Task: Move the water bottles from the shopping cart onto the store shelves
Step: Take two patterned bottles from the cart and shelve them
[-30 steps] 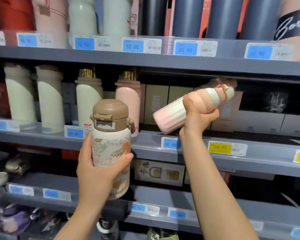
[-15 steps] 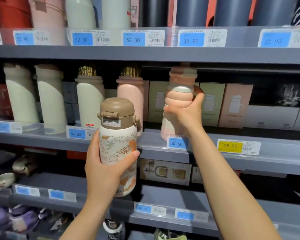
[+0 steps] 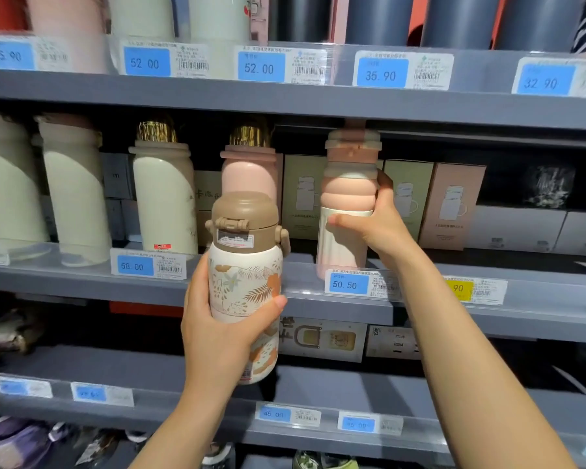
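Observation:
My left hand (image 3: 224, 330) grips a white floral bottle with a brown lid (image 3: 246, 279), upright in the air in front of the middle shelf (image 3: 82, 282). My right hand (image 3: 376, 221) holds a ribbed pink-and-white bottle (image 3: 347, 184) around its middle. That bottle stands upright on the middle shelf, just behind the 50.50 price tag (image 3: 347, 284). The shopping cart is out of view.
A pink flask with a gold cap (image 3: 249, 167) and a cream flask (image 3: 163, 194) stand left of the ribbed bottle. Boxed mugs (image 3: 450, 204) line the shelf behind and to the right. Tall dark bottles (image 3: 460, 18) fill the top shelf; packaged goods sit on the lower shelves.
My right hand turned the ribbed pink bottle from tilted to upright and brought it down onto the middle shelf. My left hand with the floral bottle drifted slightly right.

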Demonstrator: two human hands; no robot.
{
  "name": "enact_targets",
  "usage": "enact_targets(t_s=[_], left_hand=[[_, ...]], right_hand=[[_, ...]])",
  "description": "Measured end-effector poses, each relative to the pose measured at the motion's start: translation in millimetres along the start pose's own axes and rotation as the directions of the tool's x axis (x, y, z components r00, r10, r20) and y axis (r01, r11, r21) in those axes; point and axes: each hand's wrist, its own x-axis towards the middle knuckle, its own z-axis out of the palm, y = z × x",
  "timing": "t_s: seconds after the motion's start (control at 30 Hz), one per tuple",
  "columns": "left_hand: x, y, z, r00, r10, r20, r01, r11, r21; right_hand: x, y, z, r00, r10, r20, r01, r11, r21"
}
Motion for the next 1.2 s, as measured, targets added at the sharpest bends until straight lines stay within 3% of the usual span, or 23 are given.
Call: enact_targets(t_s=[0.13, 0.23, 0.3, 0.47, 0.57, 0.67, 0.8, 0.93, 1.03, 1.13, 1.2], left_hand=[[-1, 5, 6, 0.999, 0.019, 0.034, -0.018, 1.0, -0.015], [-3, 9, 10, 0.997, 0.038, 0.064, -0.036, 0.999, -0.039], [-5, 14, 16, 0.994, 0.06, 0.096, -0.053, 0.996, -0.066], [-16, 29, 52, 0.952, 0.129, 0.276, -0.085, 0.982, -0.166], [-26, 35, 85, 0.905, 0.165, 0.393, -0.123, 0.984, -0.13], [-36, 45, 113, 0.797, 0.191, 0.573, -0.173, 0.981, -0.086], [-49, 51, 132, 0.596, 0.253, 0.762, -0.174, 0.967, -0.184], [-50, 54, 139, 0.432, 0.295, 0.852, -0.017, 0.948, -0.319], [-47, 58, 140, 0.367, 0.333, 0.869, 0.03, 0.929, -0.369], [-38, 68, 141, 0.389, 0.354, 0.85, -0.022, 0.927, -0.375], [-29, 64, 141, 0.519, 0.39, 0.761, -0.243, 0.92, -0.306]], right_hand=[[-12, 0, -6, 1.0, 0.018, 0.012, -0.017, 0.998, -0.058], [-52, -6, -14, 0.968, -0.154, -0.196, 0.132, 0.984, -0.124], [-95, -10, -16, 0.921, -0.226, -0.317, 0.225, 0.974, -0.041], [-180, -9, -4, 0.985, -0.09, -0.145, 0.116, 0.976, 0.184], [-194, -10, -7, 0.993, -0.006, -0.115, 0.037, 0.962, 0.271], [-197, -13, -24, 0.979, 0.008, -0.203, 0.052, 0.956, 0.288], [-197, -17, -54, 0.926, 0.006, -0.378, 0.092, 0.967, 0.24], [-193, -19, -74, 0.861, -0.029, -0.507, 0.021, 1.0, -0.021], [-184, -17, -86, 0.811, -0.041, -0.583, -0.012, 0.996, -0.088], [-168, -12, -93, 0.772, 0.034, -0.635, 0.052, 0.992, 0.117], [-151, -11, -96, 0.755, 0.127, -0.643, 0.121, 0.937, 0.327]])
